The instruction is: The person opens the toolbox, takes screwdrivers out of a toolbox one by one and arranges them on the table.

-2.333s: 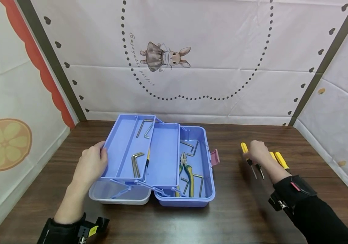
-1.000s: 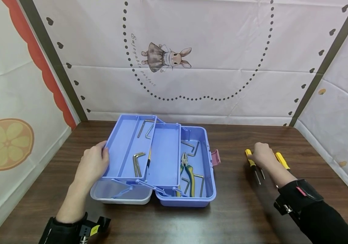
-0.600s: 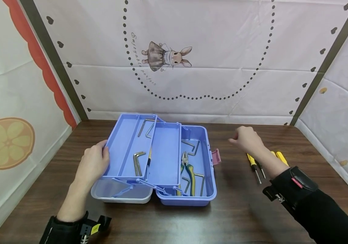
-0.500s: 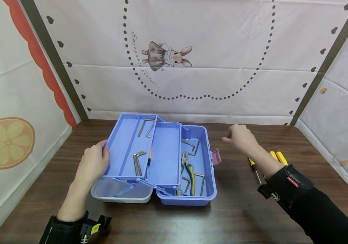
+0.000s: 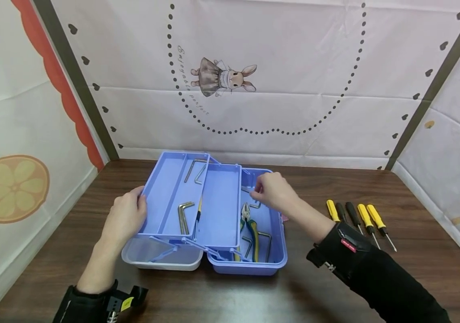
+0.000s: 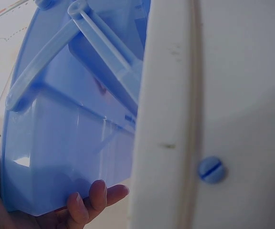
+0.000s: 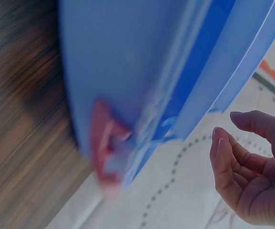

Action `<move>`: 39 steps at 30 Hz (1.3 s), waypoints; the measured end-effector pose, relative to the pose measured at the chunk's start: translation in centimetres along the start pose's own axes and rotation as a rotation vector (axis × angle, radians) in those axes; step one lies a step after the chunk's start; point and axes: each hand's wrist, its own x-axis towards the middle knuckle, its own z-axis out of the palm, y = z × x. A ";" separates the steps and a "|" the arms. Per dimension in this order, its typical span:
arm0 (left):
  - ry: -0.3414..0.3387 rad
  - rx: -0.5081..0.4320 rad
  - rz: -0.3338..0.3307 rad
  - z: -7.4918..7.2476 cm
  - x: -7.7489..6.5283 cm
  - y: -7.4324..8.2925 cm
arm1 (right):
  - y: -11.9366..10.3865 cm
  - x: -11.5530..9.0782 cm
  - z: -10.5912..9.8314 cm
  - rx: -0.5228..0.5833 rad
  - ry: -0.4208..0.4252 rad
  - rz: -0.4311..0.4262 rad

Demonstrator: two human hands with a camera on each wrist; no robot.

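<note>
My left hand (image 5: 124,217) grips the left edge of the raised upper tray (image 5: 161,193) of a blue toolbox (image 5: 250,268); in the left wrist view its fingers (image 6: 98,194) curl under the tray. My right hand (image 5: 275,192) hovers over the toolbox's right compartment, overlapping its far right rim. The right wrist view shows nothing between that hand's thumb and bent fingers. Below it lie pliers (image 5: 253,233) with green-yellow handles and several hex keys (image 5: 269,246). More hex keys (image 5: 182,218) lie in the upper tray. The lower tray (image 5: 219,202) holds nothing in its visible part.
Several screwdrivers with yellow or black handles lie in a row on the wooden table (image 5: 318,278) at the right, a yellow one (image 5: 376,217) outermost. A pink latch (image 7: 104,143) juts from the toolbox's right side. The white lid (image 6: 242,95) lies under the raised tray.
My right hand has left the screwdrivers, which now lie evenly in a row, and moved left over the toolbox. My left hand keeps its grip on the tray.
</note>
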 end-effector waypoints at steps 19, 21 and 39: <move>-0.015 0.000 -0.010 0.1 -0.1 0.0 | -7.1 2.9 4.0 -0.079 -0.199 -0.072; -0.021 -0.002 -0.016 0.2 -0.1 0.0 | -7.4 3.0 4.4 -0.103 -0.213 -0.088; 0.022 -0.001 0.016 0.1 0.0 -0.1 | -8.6 3.8 5.7 -0.145 -0.222 -0.093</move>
